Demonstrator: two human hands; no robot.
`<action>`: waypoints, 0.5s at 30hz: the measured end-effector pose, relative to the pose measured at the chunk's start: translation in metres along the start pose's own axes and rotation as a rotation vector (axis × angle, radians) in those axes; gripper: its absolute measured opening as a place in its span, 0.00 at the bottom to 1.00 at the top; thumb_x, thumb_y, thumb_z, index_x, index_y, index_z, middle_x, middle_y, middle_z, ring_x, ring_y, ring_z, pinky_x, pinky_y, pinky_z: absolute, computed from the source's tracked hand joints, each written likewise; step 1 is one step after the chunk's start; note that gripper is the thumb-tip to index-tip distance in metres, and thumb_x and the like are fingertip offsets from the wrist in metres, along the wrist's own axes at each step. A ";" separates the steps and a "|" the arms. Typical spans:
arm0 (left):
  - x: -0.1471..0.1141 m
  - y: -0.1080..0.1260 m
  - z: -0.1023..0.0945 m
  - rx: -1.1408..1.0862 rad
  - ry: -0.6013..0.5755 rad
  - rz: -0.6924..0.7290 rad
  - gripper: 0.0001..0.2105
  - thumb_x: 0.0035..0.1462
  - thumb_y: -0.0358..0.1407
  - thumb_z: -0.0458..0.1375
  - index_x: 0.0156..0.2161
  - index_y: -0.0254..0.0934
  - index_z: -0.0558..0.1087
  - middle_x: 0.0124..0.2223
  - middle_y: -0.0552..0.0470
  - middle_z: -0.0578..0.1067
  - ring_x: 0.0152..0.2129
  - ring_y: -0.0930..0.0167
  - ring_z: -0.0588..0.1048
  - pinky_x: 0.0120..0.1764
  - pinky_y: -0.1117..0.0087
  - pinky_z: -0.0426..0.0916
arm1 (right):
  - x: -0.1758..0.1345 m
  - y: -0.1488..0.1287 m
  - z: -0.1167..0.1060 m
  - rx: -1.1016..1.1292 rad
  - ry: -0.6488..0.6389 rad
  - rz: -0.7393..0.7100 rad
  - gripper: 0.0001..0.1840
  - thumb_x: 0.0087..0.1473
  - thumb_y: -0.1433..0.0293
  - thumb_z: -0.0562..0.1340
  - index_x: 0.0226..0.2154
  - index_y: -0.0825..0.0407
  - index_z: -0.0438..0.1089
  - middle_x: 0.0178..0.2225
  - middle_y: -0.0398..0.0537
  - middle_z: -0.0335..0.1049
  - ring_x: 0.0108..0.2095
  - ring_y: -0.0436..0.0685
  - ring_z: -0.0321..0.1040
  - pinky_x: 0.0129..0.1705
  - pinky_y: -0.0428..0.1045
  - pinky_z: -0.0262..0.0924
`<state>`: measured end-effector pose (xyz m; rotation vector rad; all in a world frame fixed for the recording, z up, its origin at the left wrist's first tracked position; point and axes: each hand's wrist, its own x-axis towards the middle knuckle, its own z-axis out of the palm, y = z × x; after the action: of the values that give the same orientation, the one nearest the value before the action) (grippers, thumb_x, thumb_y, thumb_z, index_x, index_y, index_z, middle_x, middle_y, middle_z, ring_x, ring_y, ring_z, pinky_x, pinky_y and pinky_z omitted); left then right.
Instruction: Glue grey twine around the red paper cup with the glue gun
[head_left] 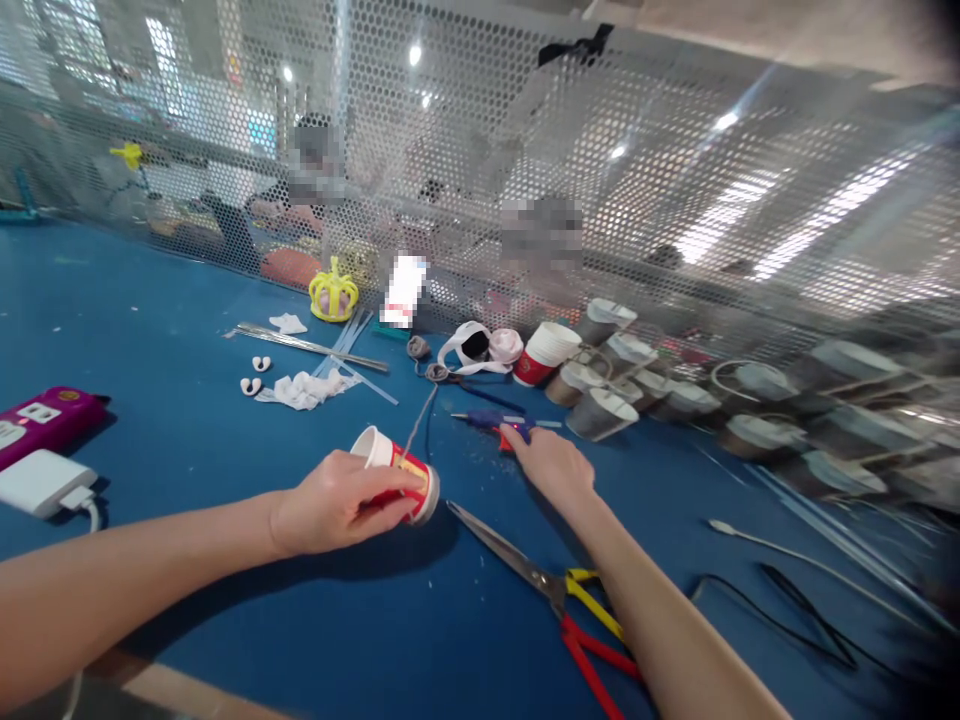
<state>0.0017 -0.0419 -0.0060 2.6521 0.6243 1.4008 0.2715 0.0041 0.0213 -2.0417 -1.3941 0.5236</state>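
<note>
My left hand [352, 505] is closed around a red and white paper cup [373, 448], which lies tilted with its open rim toward the upper left. From the cup a strand of grey yarn [420, 418] runs up to a small grey yarn bundle [436, 372]. To the right, my right hand [553, 466] grips a blue hot glue gun [480, 420] with a red trigger, its nozzle pointing left. Between my hands and nearer me lie scissors [536, 578], blades slightly apart, with yellow and red handles.
Yarn-wrapped cups [600, 412] crowd the right, beside a stack of paper cups [551, 350]. A perforated metal screen [450, 130] closes off the back. A yellow crown [334, 292], a phone [403, 290], white scraps [307, 388] and a magenta device [56, 420] lie about; cables [795, 610] trail right.
</note>
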 end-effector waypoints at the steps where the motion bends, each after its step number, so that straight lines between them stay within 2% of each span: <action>1: 0.000 0.000 0.000 -0.003 0.001 -0.001 0.07 0.56 0.33 0.51 0.36 0.35 0.71 0.27 0.52 0.79 0.15 0.78 0.72 0.22 0.79 0.65 | -0.004 -0.005 -0.002 -0.015 0.016 -0.035 0.23 0.41 0.60 0.64 0.08 0.48 0.53 0.14 0.47 0.62 0.29 0.59 0.68 0.24 0.47 0.54; 3: -0.001 0.000 0.001 -0.013 -0.013 -0.006 0.08 0.56 0.33 0.52 0.37 0.35 0.72 0.27 0.52 0.79 0.16 0.77 0.73 0.23 0.79 0.65 | -0.017 -0.018 0.000 -0.017 -0.003 -0.108 0.21 0.43 0.57 0.62 0.10 0.49 0.58 0.20 0.50 0.67 0.36 0.60 0.67 0.29 0.47 0.56; 5: -0.002 0.000 0.002 -0.021 -0.030 -0.016 0.08 0.56 0.33 0.51 0.37 0.36 0.72 0.27 0.52 0.79 0.17 0.77 0.73 0.24 0.79 0.66 | -0.036 -0.034 0.009 0.009 -0.107 -0.172 0.21 0.46 0.54 0.59 0.15 0.52 0.67 0.25 0.50 0.71 0.36 0.58 0.68 0.34 0.48 0.58; 6: -0.002 0.000 0.002 -0.023 -0.044 -0.022 0.08 0.56 0.34 0.51 0.37 0.36 0.73 0.27 0.52 0.79 0.18 0.77 0.73 0.24 0.79 0.66 | -0.046 -0.041 0.016 0.054 -0.241 -0.205 0.24 0.49 0.51 0.55 0.19 0.52 0.71 0.26 0.49 0.73 0.34 0.56 0.69 0.36 0.48 0.59; 8: -0.002 0.001 0.002 -0.028 -0.065 -0.024 0.09 0.57 0.34 0.51 0.37 0.37 0.73 0.26 0.53 0.78 0.18 0.77 0.74 0.25 0.80 0.66 | -0.064 -0.055 0.029 0.328 -0.670 -0.233 0.30 0.53 0.49 0.48 0.28 0.54 0.74 0.32 0.51 0.74 0.37 0.55 0.68 0.41 0.49 0.59; 9: -0.002 0.001 0.002 -0.031 -0.073 -0.021 0.09 0.57 0.34 0.51 0.36 0.37 0.73 0.25 0.53 0.78 0.19 0.77 0.74 0.25 0.80 0.66 | -0.071 -0.061 0.035 0.436 -0.766 -0.228 0.28 0.53 0.50 0.49 0.32 0.54 0.74 0.33 0.50 0.74 0.38 0.54 0.68 0.43 0.50 0.59; 10: -0.002 0.002 0.002 -0.036 -0.084 -0.017 0.08 0.57 0.33 0.51 0.35 0.37 0.73 0.25 0.53 0.78 0.19 0.77 0.73 0.25 0.80 0.66 | -0.077 -0.065 0.040 0.531 -0.794 -0.218 0.25 0.51 0.51 0.53 0.35 0.54 0.73 0.33 0.48 0.74 0.36 0.53 0.68 0.42 0.49 0.59; 11: -0.001 0.002 0.001 -0.043 -0.093 -0.012 0.08 0.57 0.33 0.51 0.35 0.37 0.73 0.24 0.54 0.78 0.19 0.77 0.73 0.25 0.80 0.65 | -0.081 -0.069 0.044 0.613 -0.764 -0.203 0.21 0.48 0.54 0.58 0.34 0.53 0.73 0.33 0.46 0.74 0.34 0.52 0.68 0.41 0.48 0.59; 13: -0.001 0.003 -0.001 -0.062 -0.111 -0.015 0.08 0.57 0.33 0.51 0.35 0.37 0.73 0.24 0.54 0.78 0.18 0.78 0.72 0.24 0.80 0.65 | -0.085 -0.073 0.047 0.729 -0.639 -0.176 0.14 0.43 0.59 0.64 0.30 0.52 0.73 0.32 0.43 0.73 0.31 0.50 0.66 0.37 0.46 0.59; 15: 0.000 0.004 -0.002 -0.104 -0.124 -0.054 0.07 0.56 0.32 0.52 0.37 0.35 0.72 0.25 0.53 0.78 0.18 0.78 0.72 0.25 0.80 0.65 | -0.086 -0.073 0.045 0.795 -0.501 -0.186 0.10 0.41 0.62 0.66 0.26 0.53 0.72 0.29 0.42 0.72 0.30 0.48 0.65 0.36 0.45 0.58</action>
<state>0.0012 -0.0460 -0.0035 2.5960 0.5889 1.2093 0.1612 -0.0453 0.0359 -1.1675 -1.3160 1.3203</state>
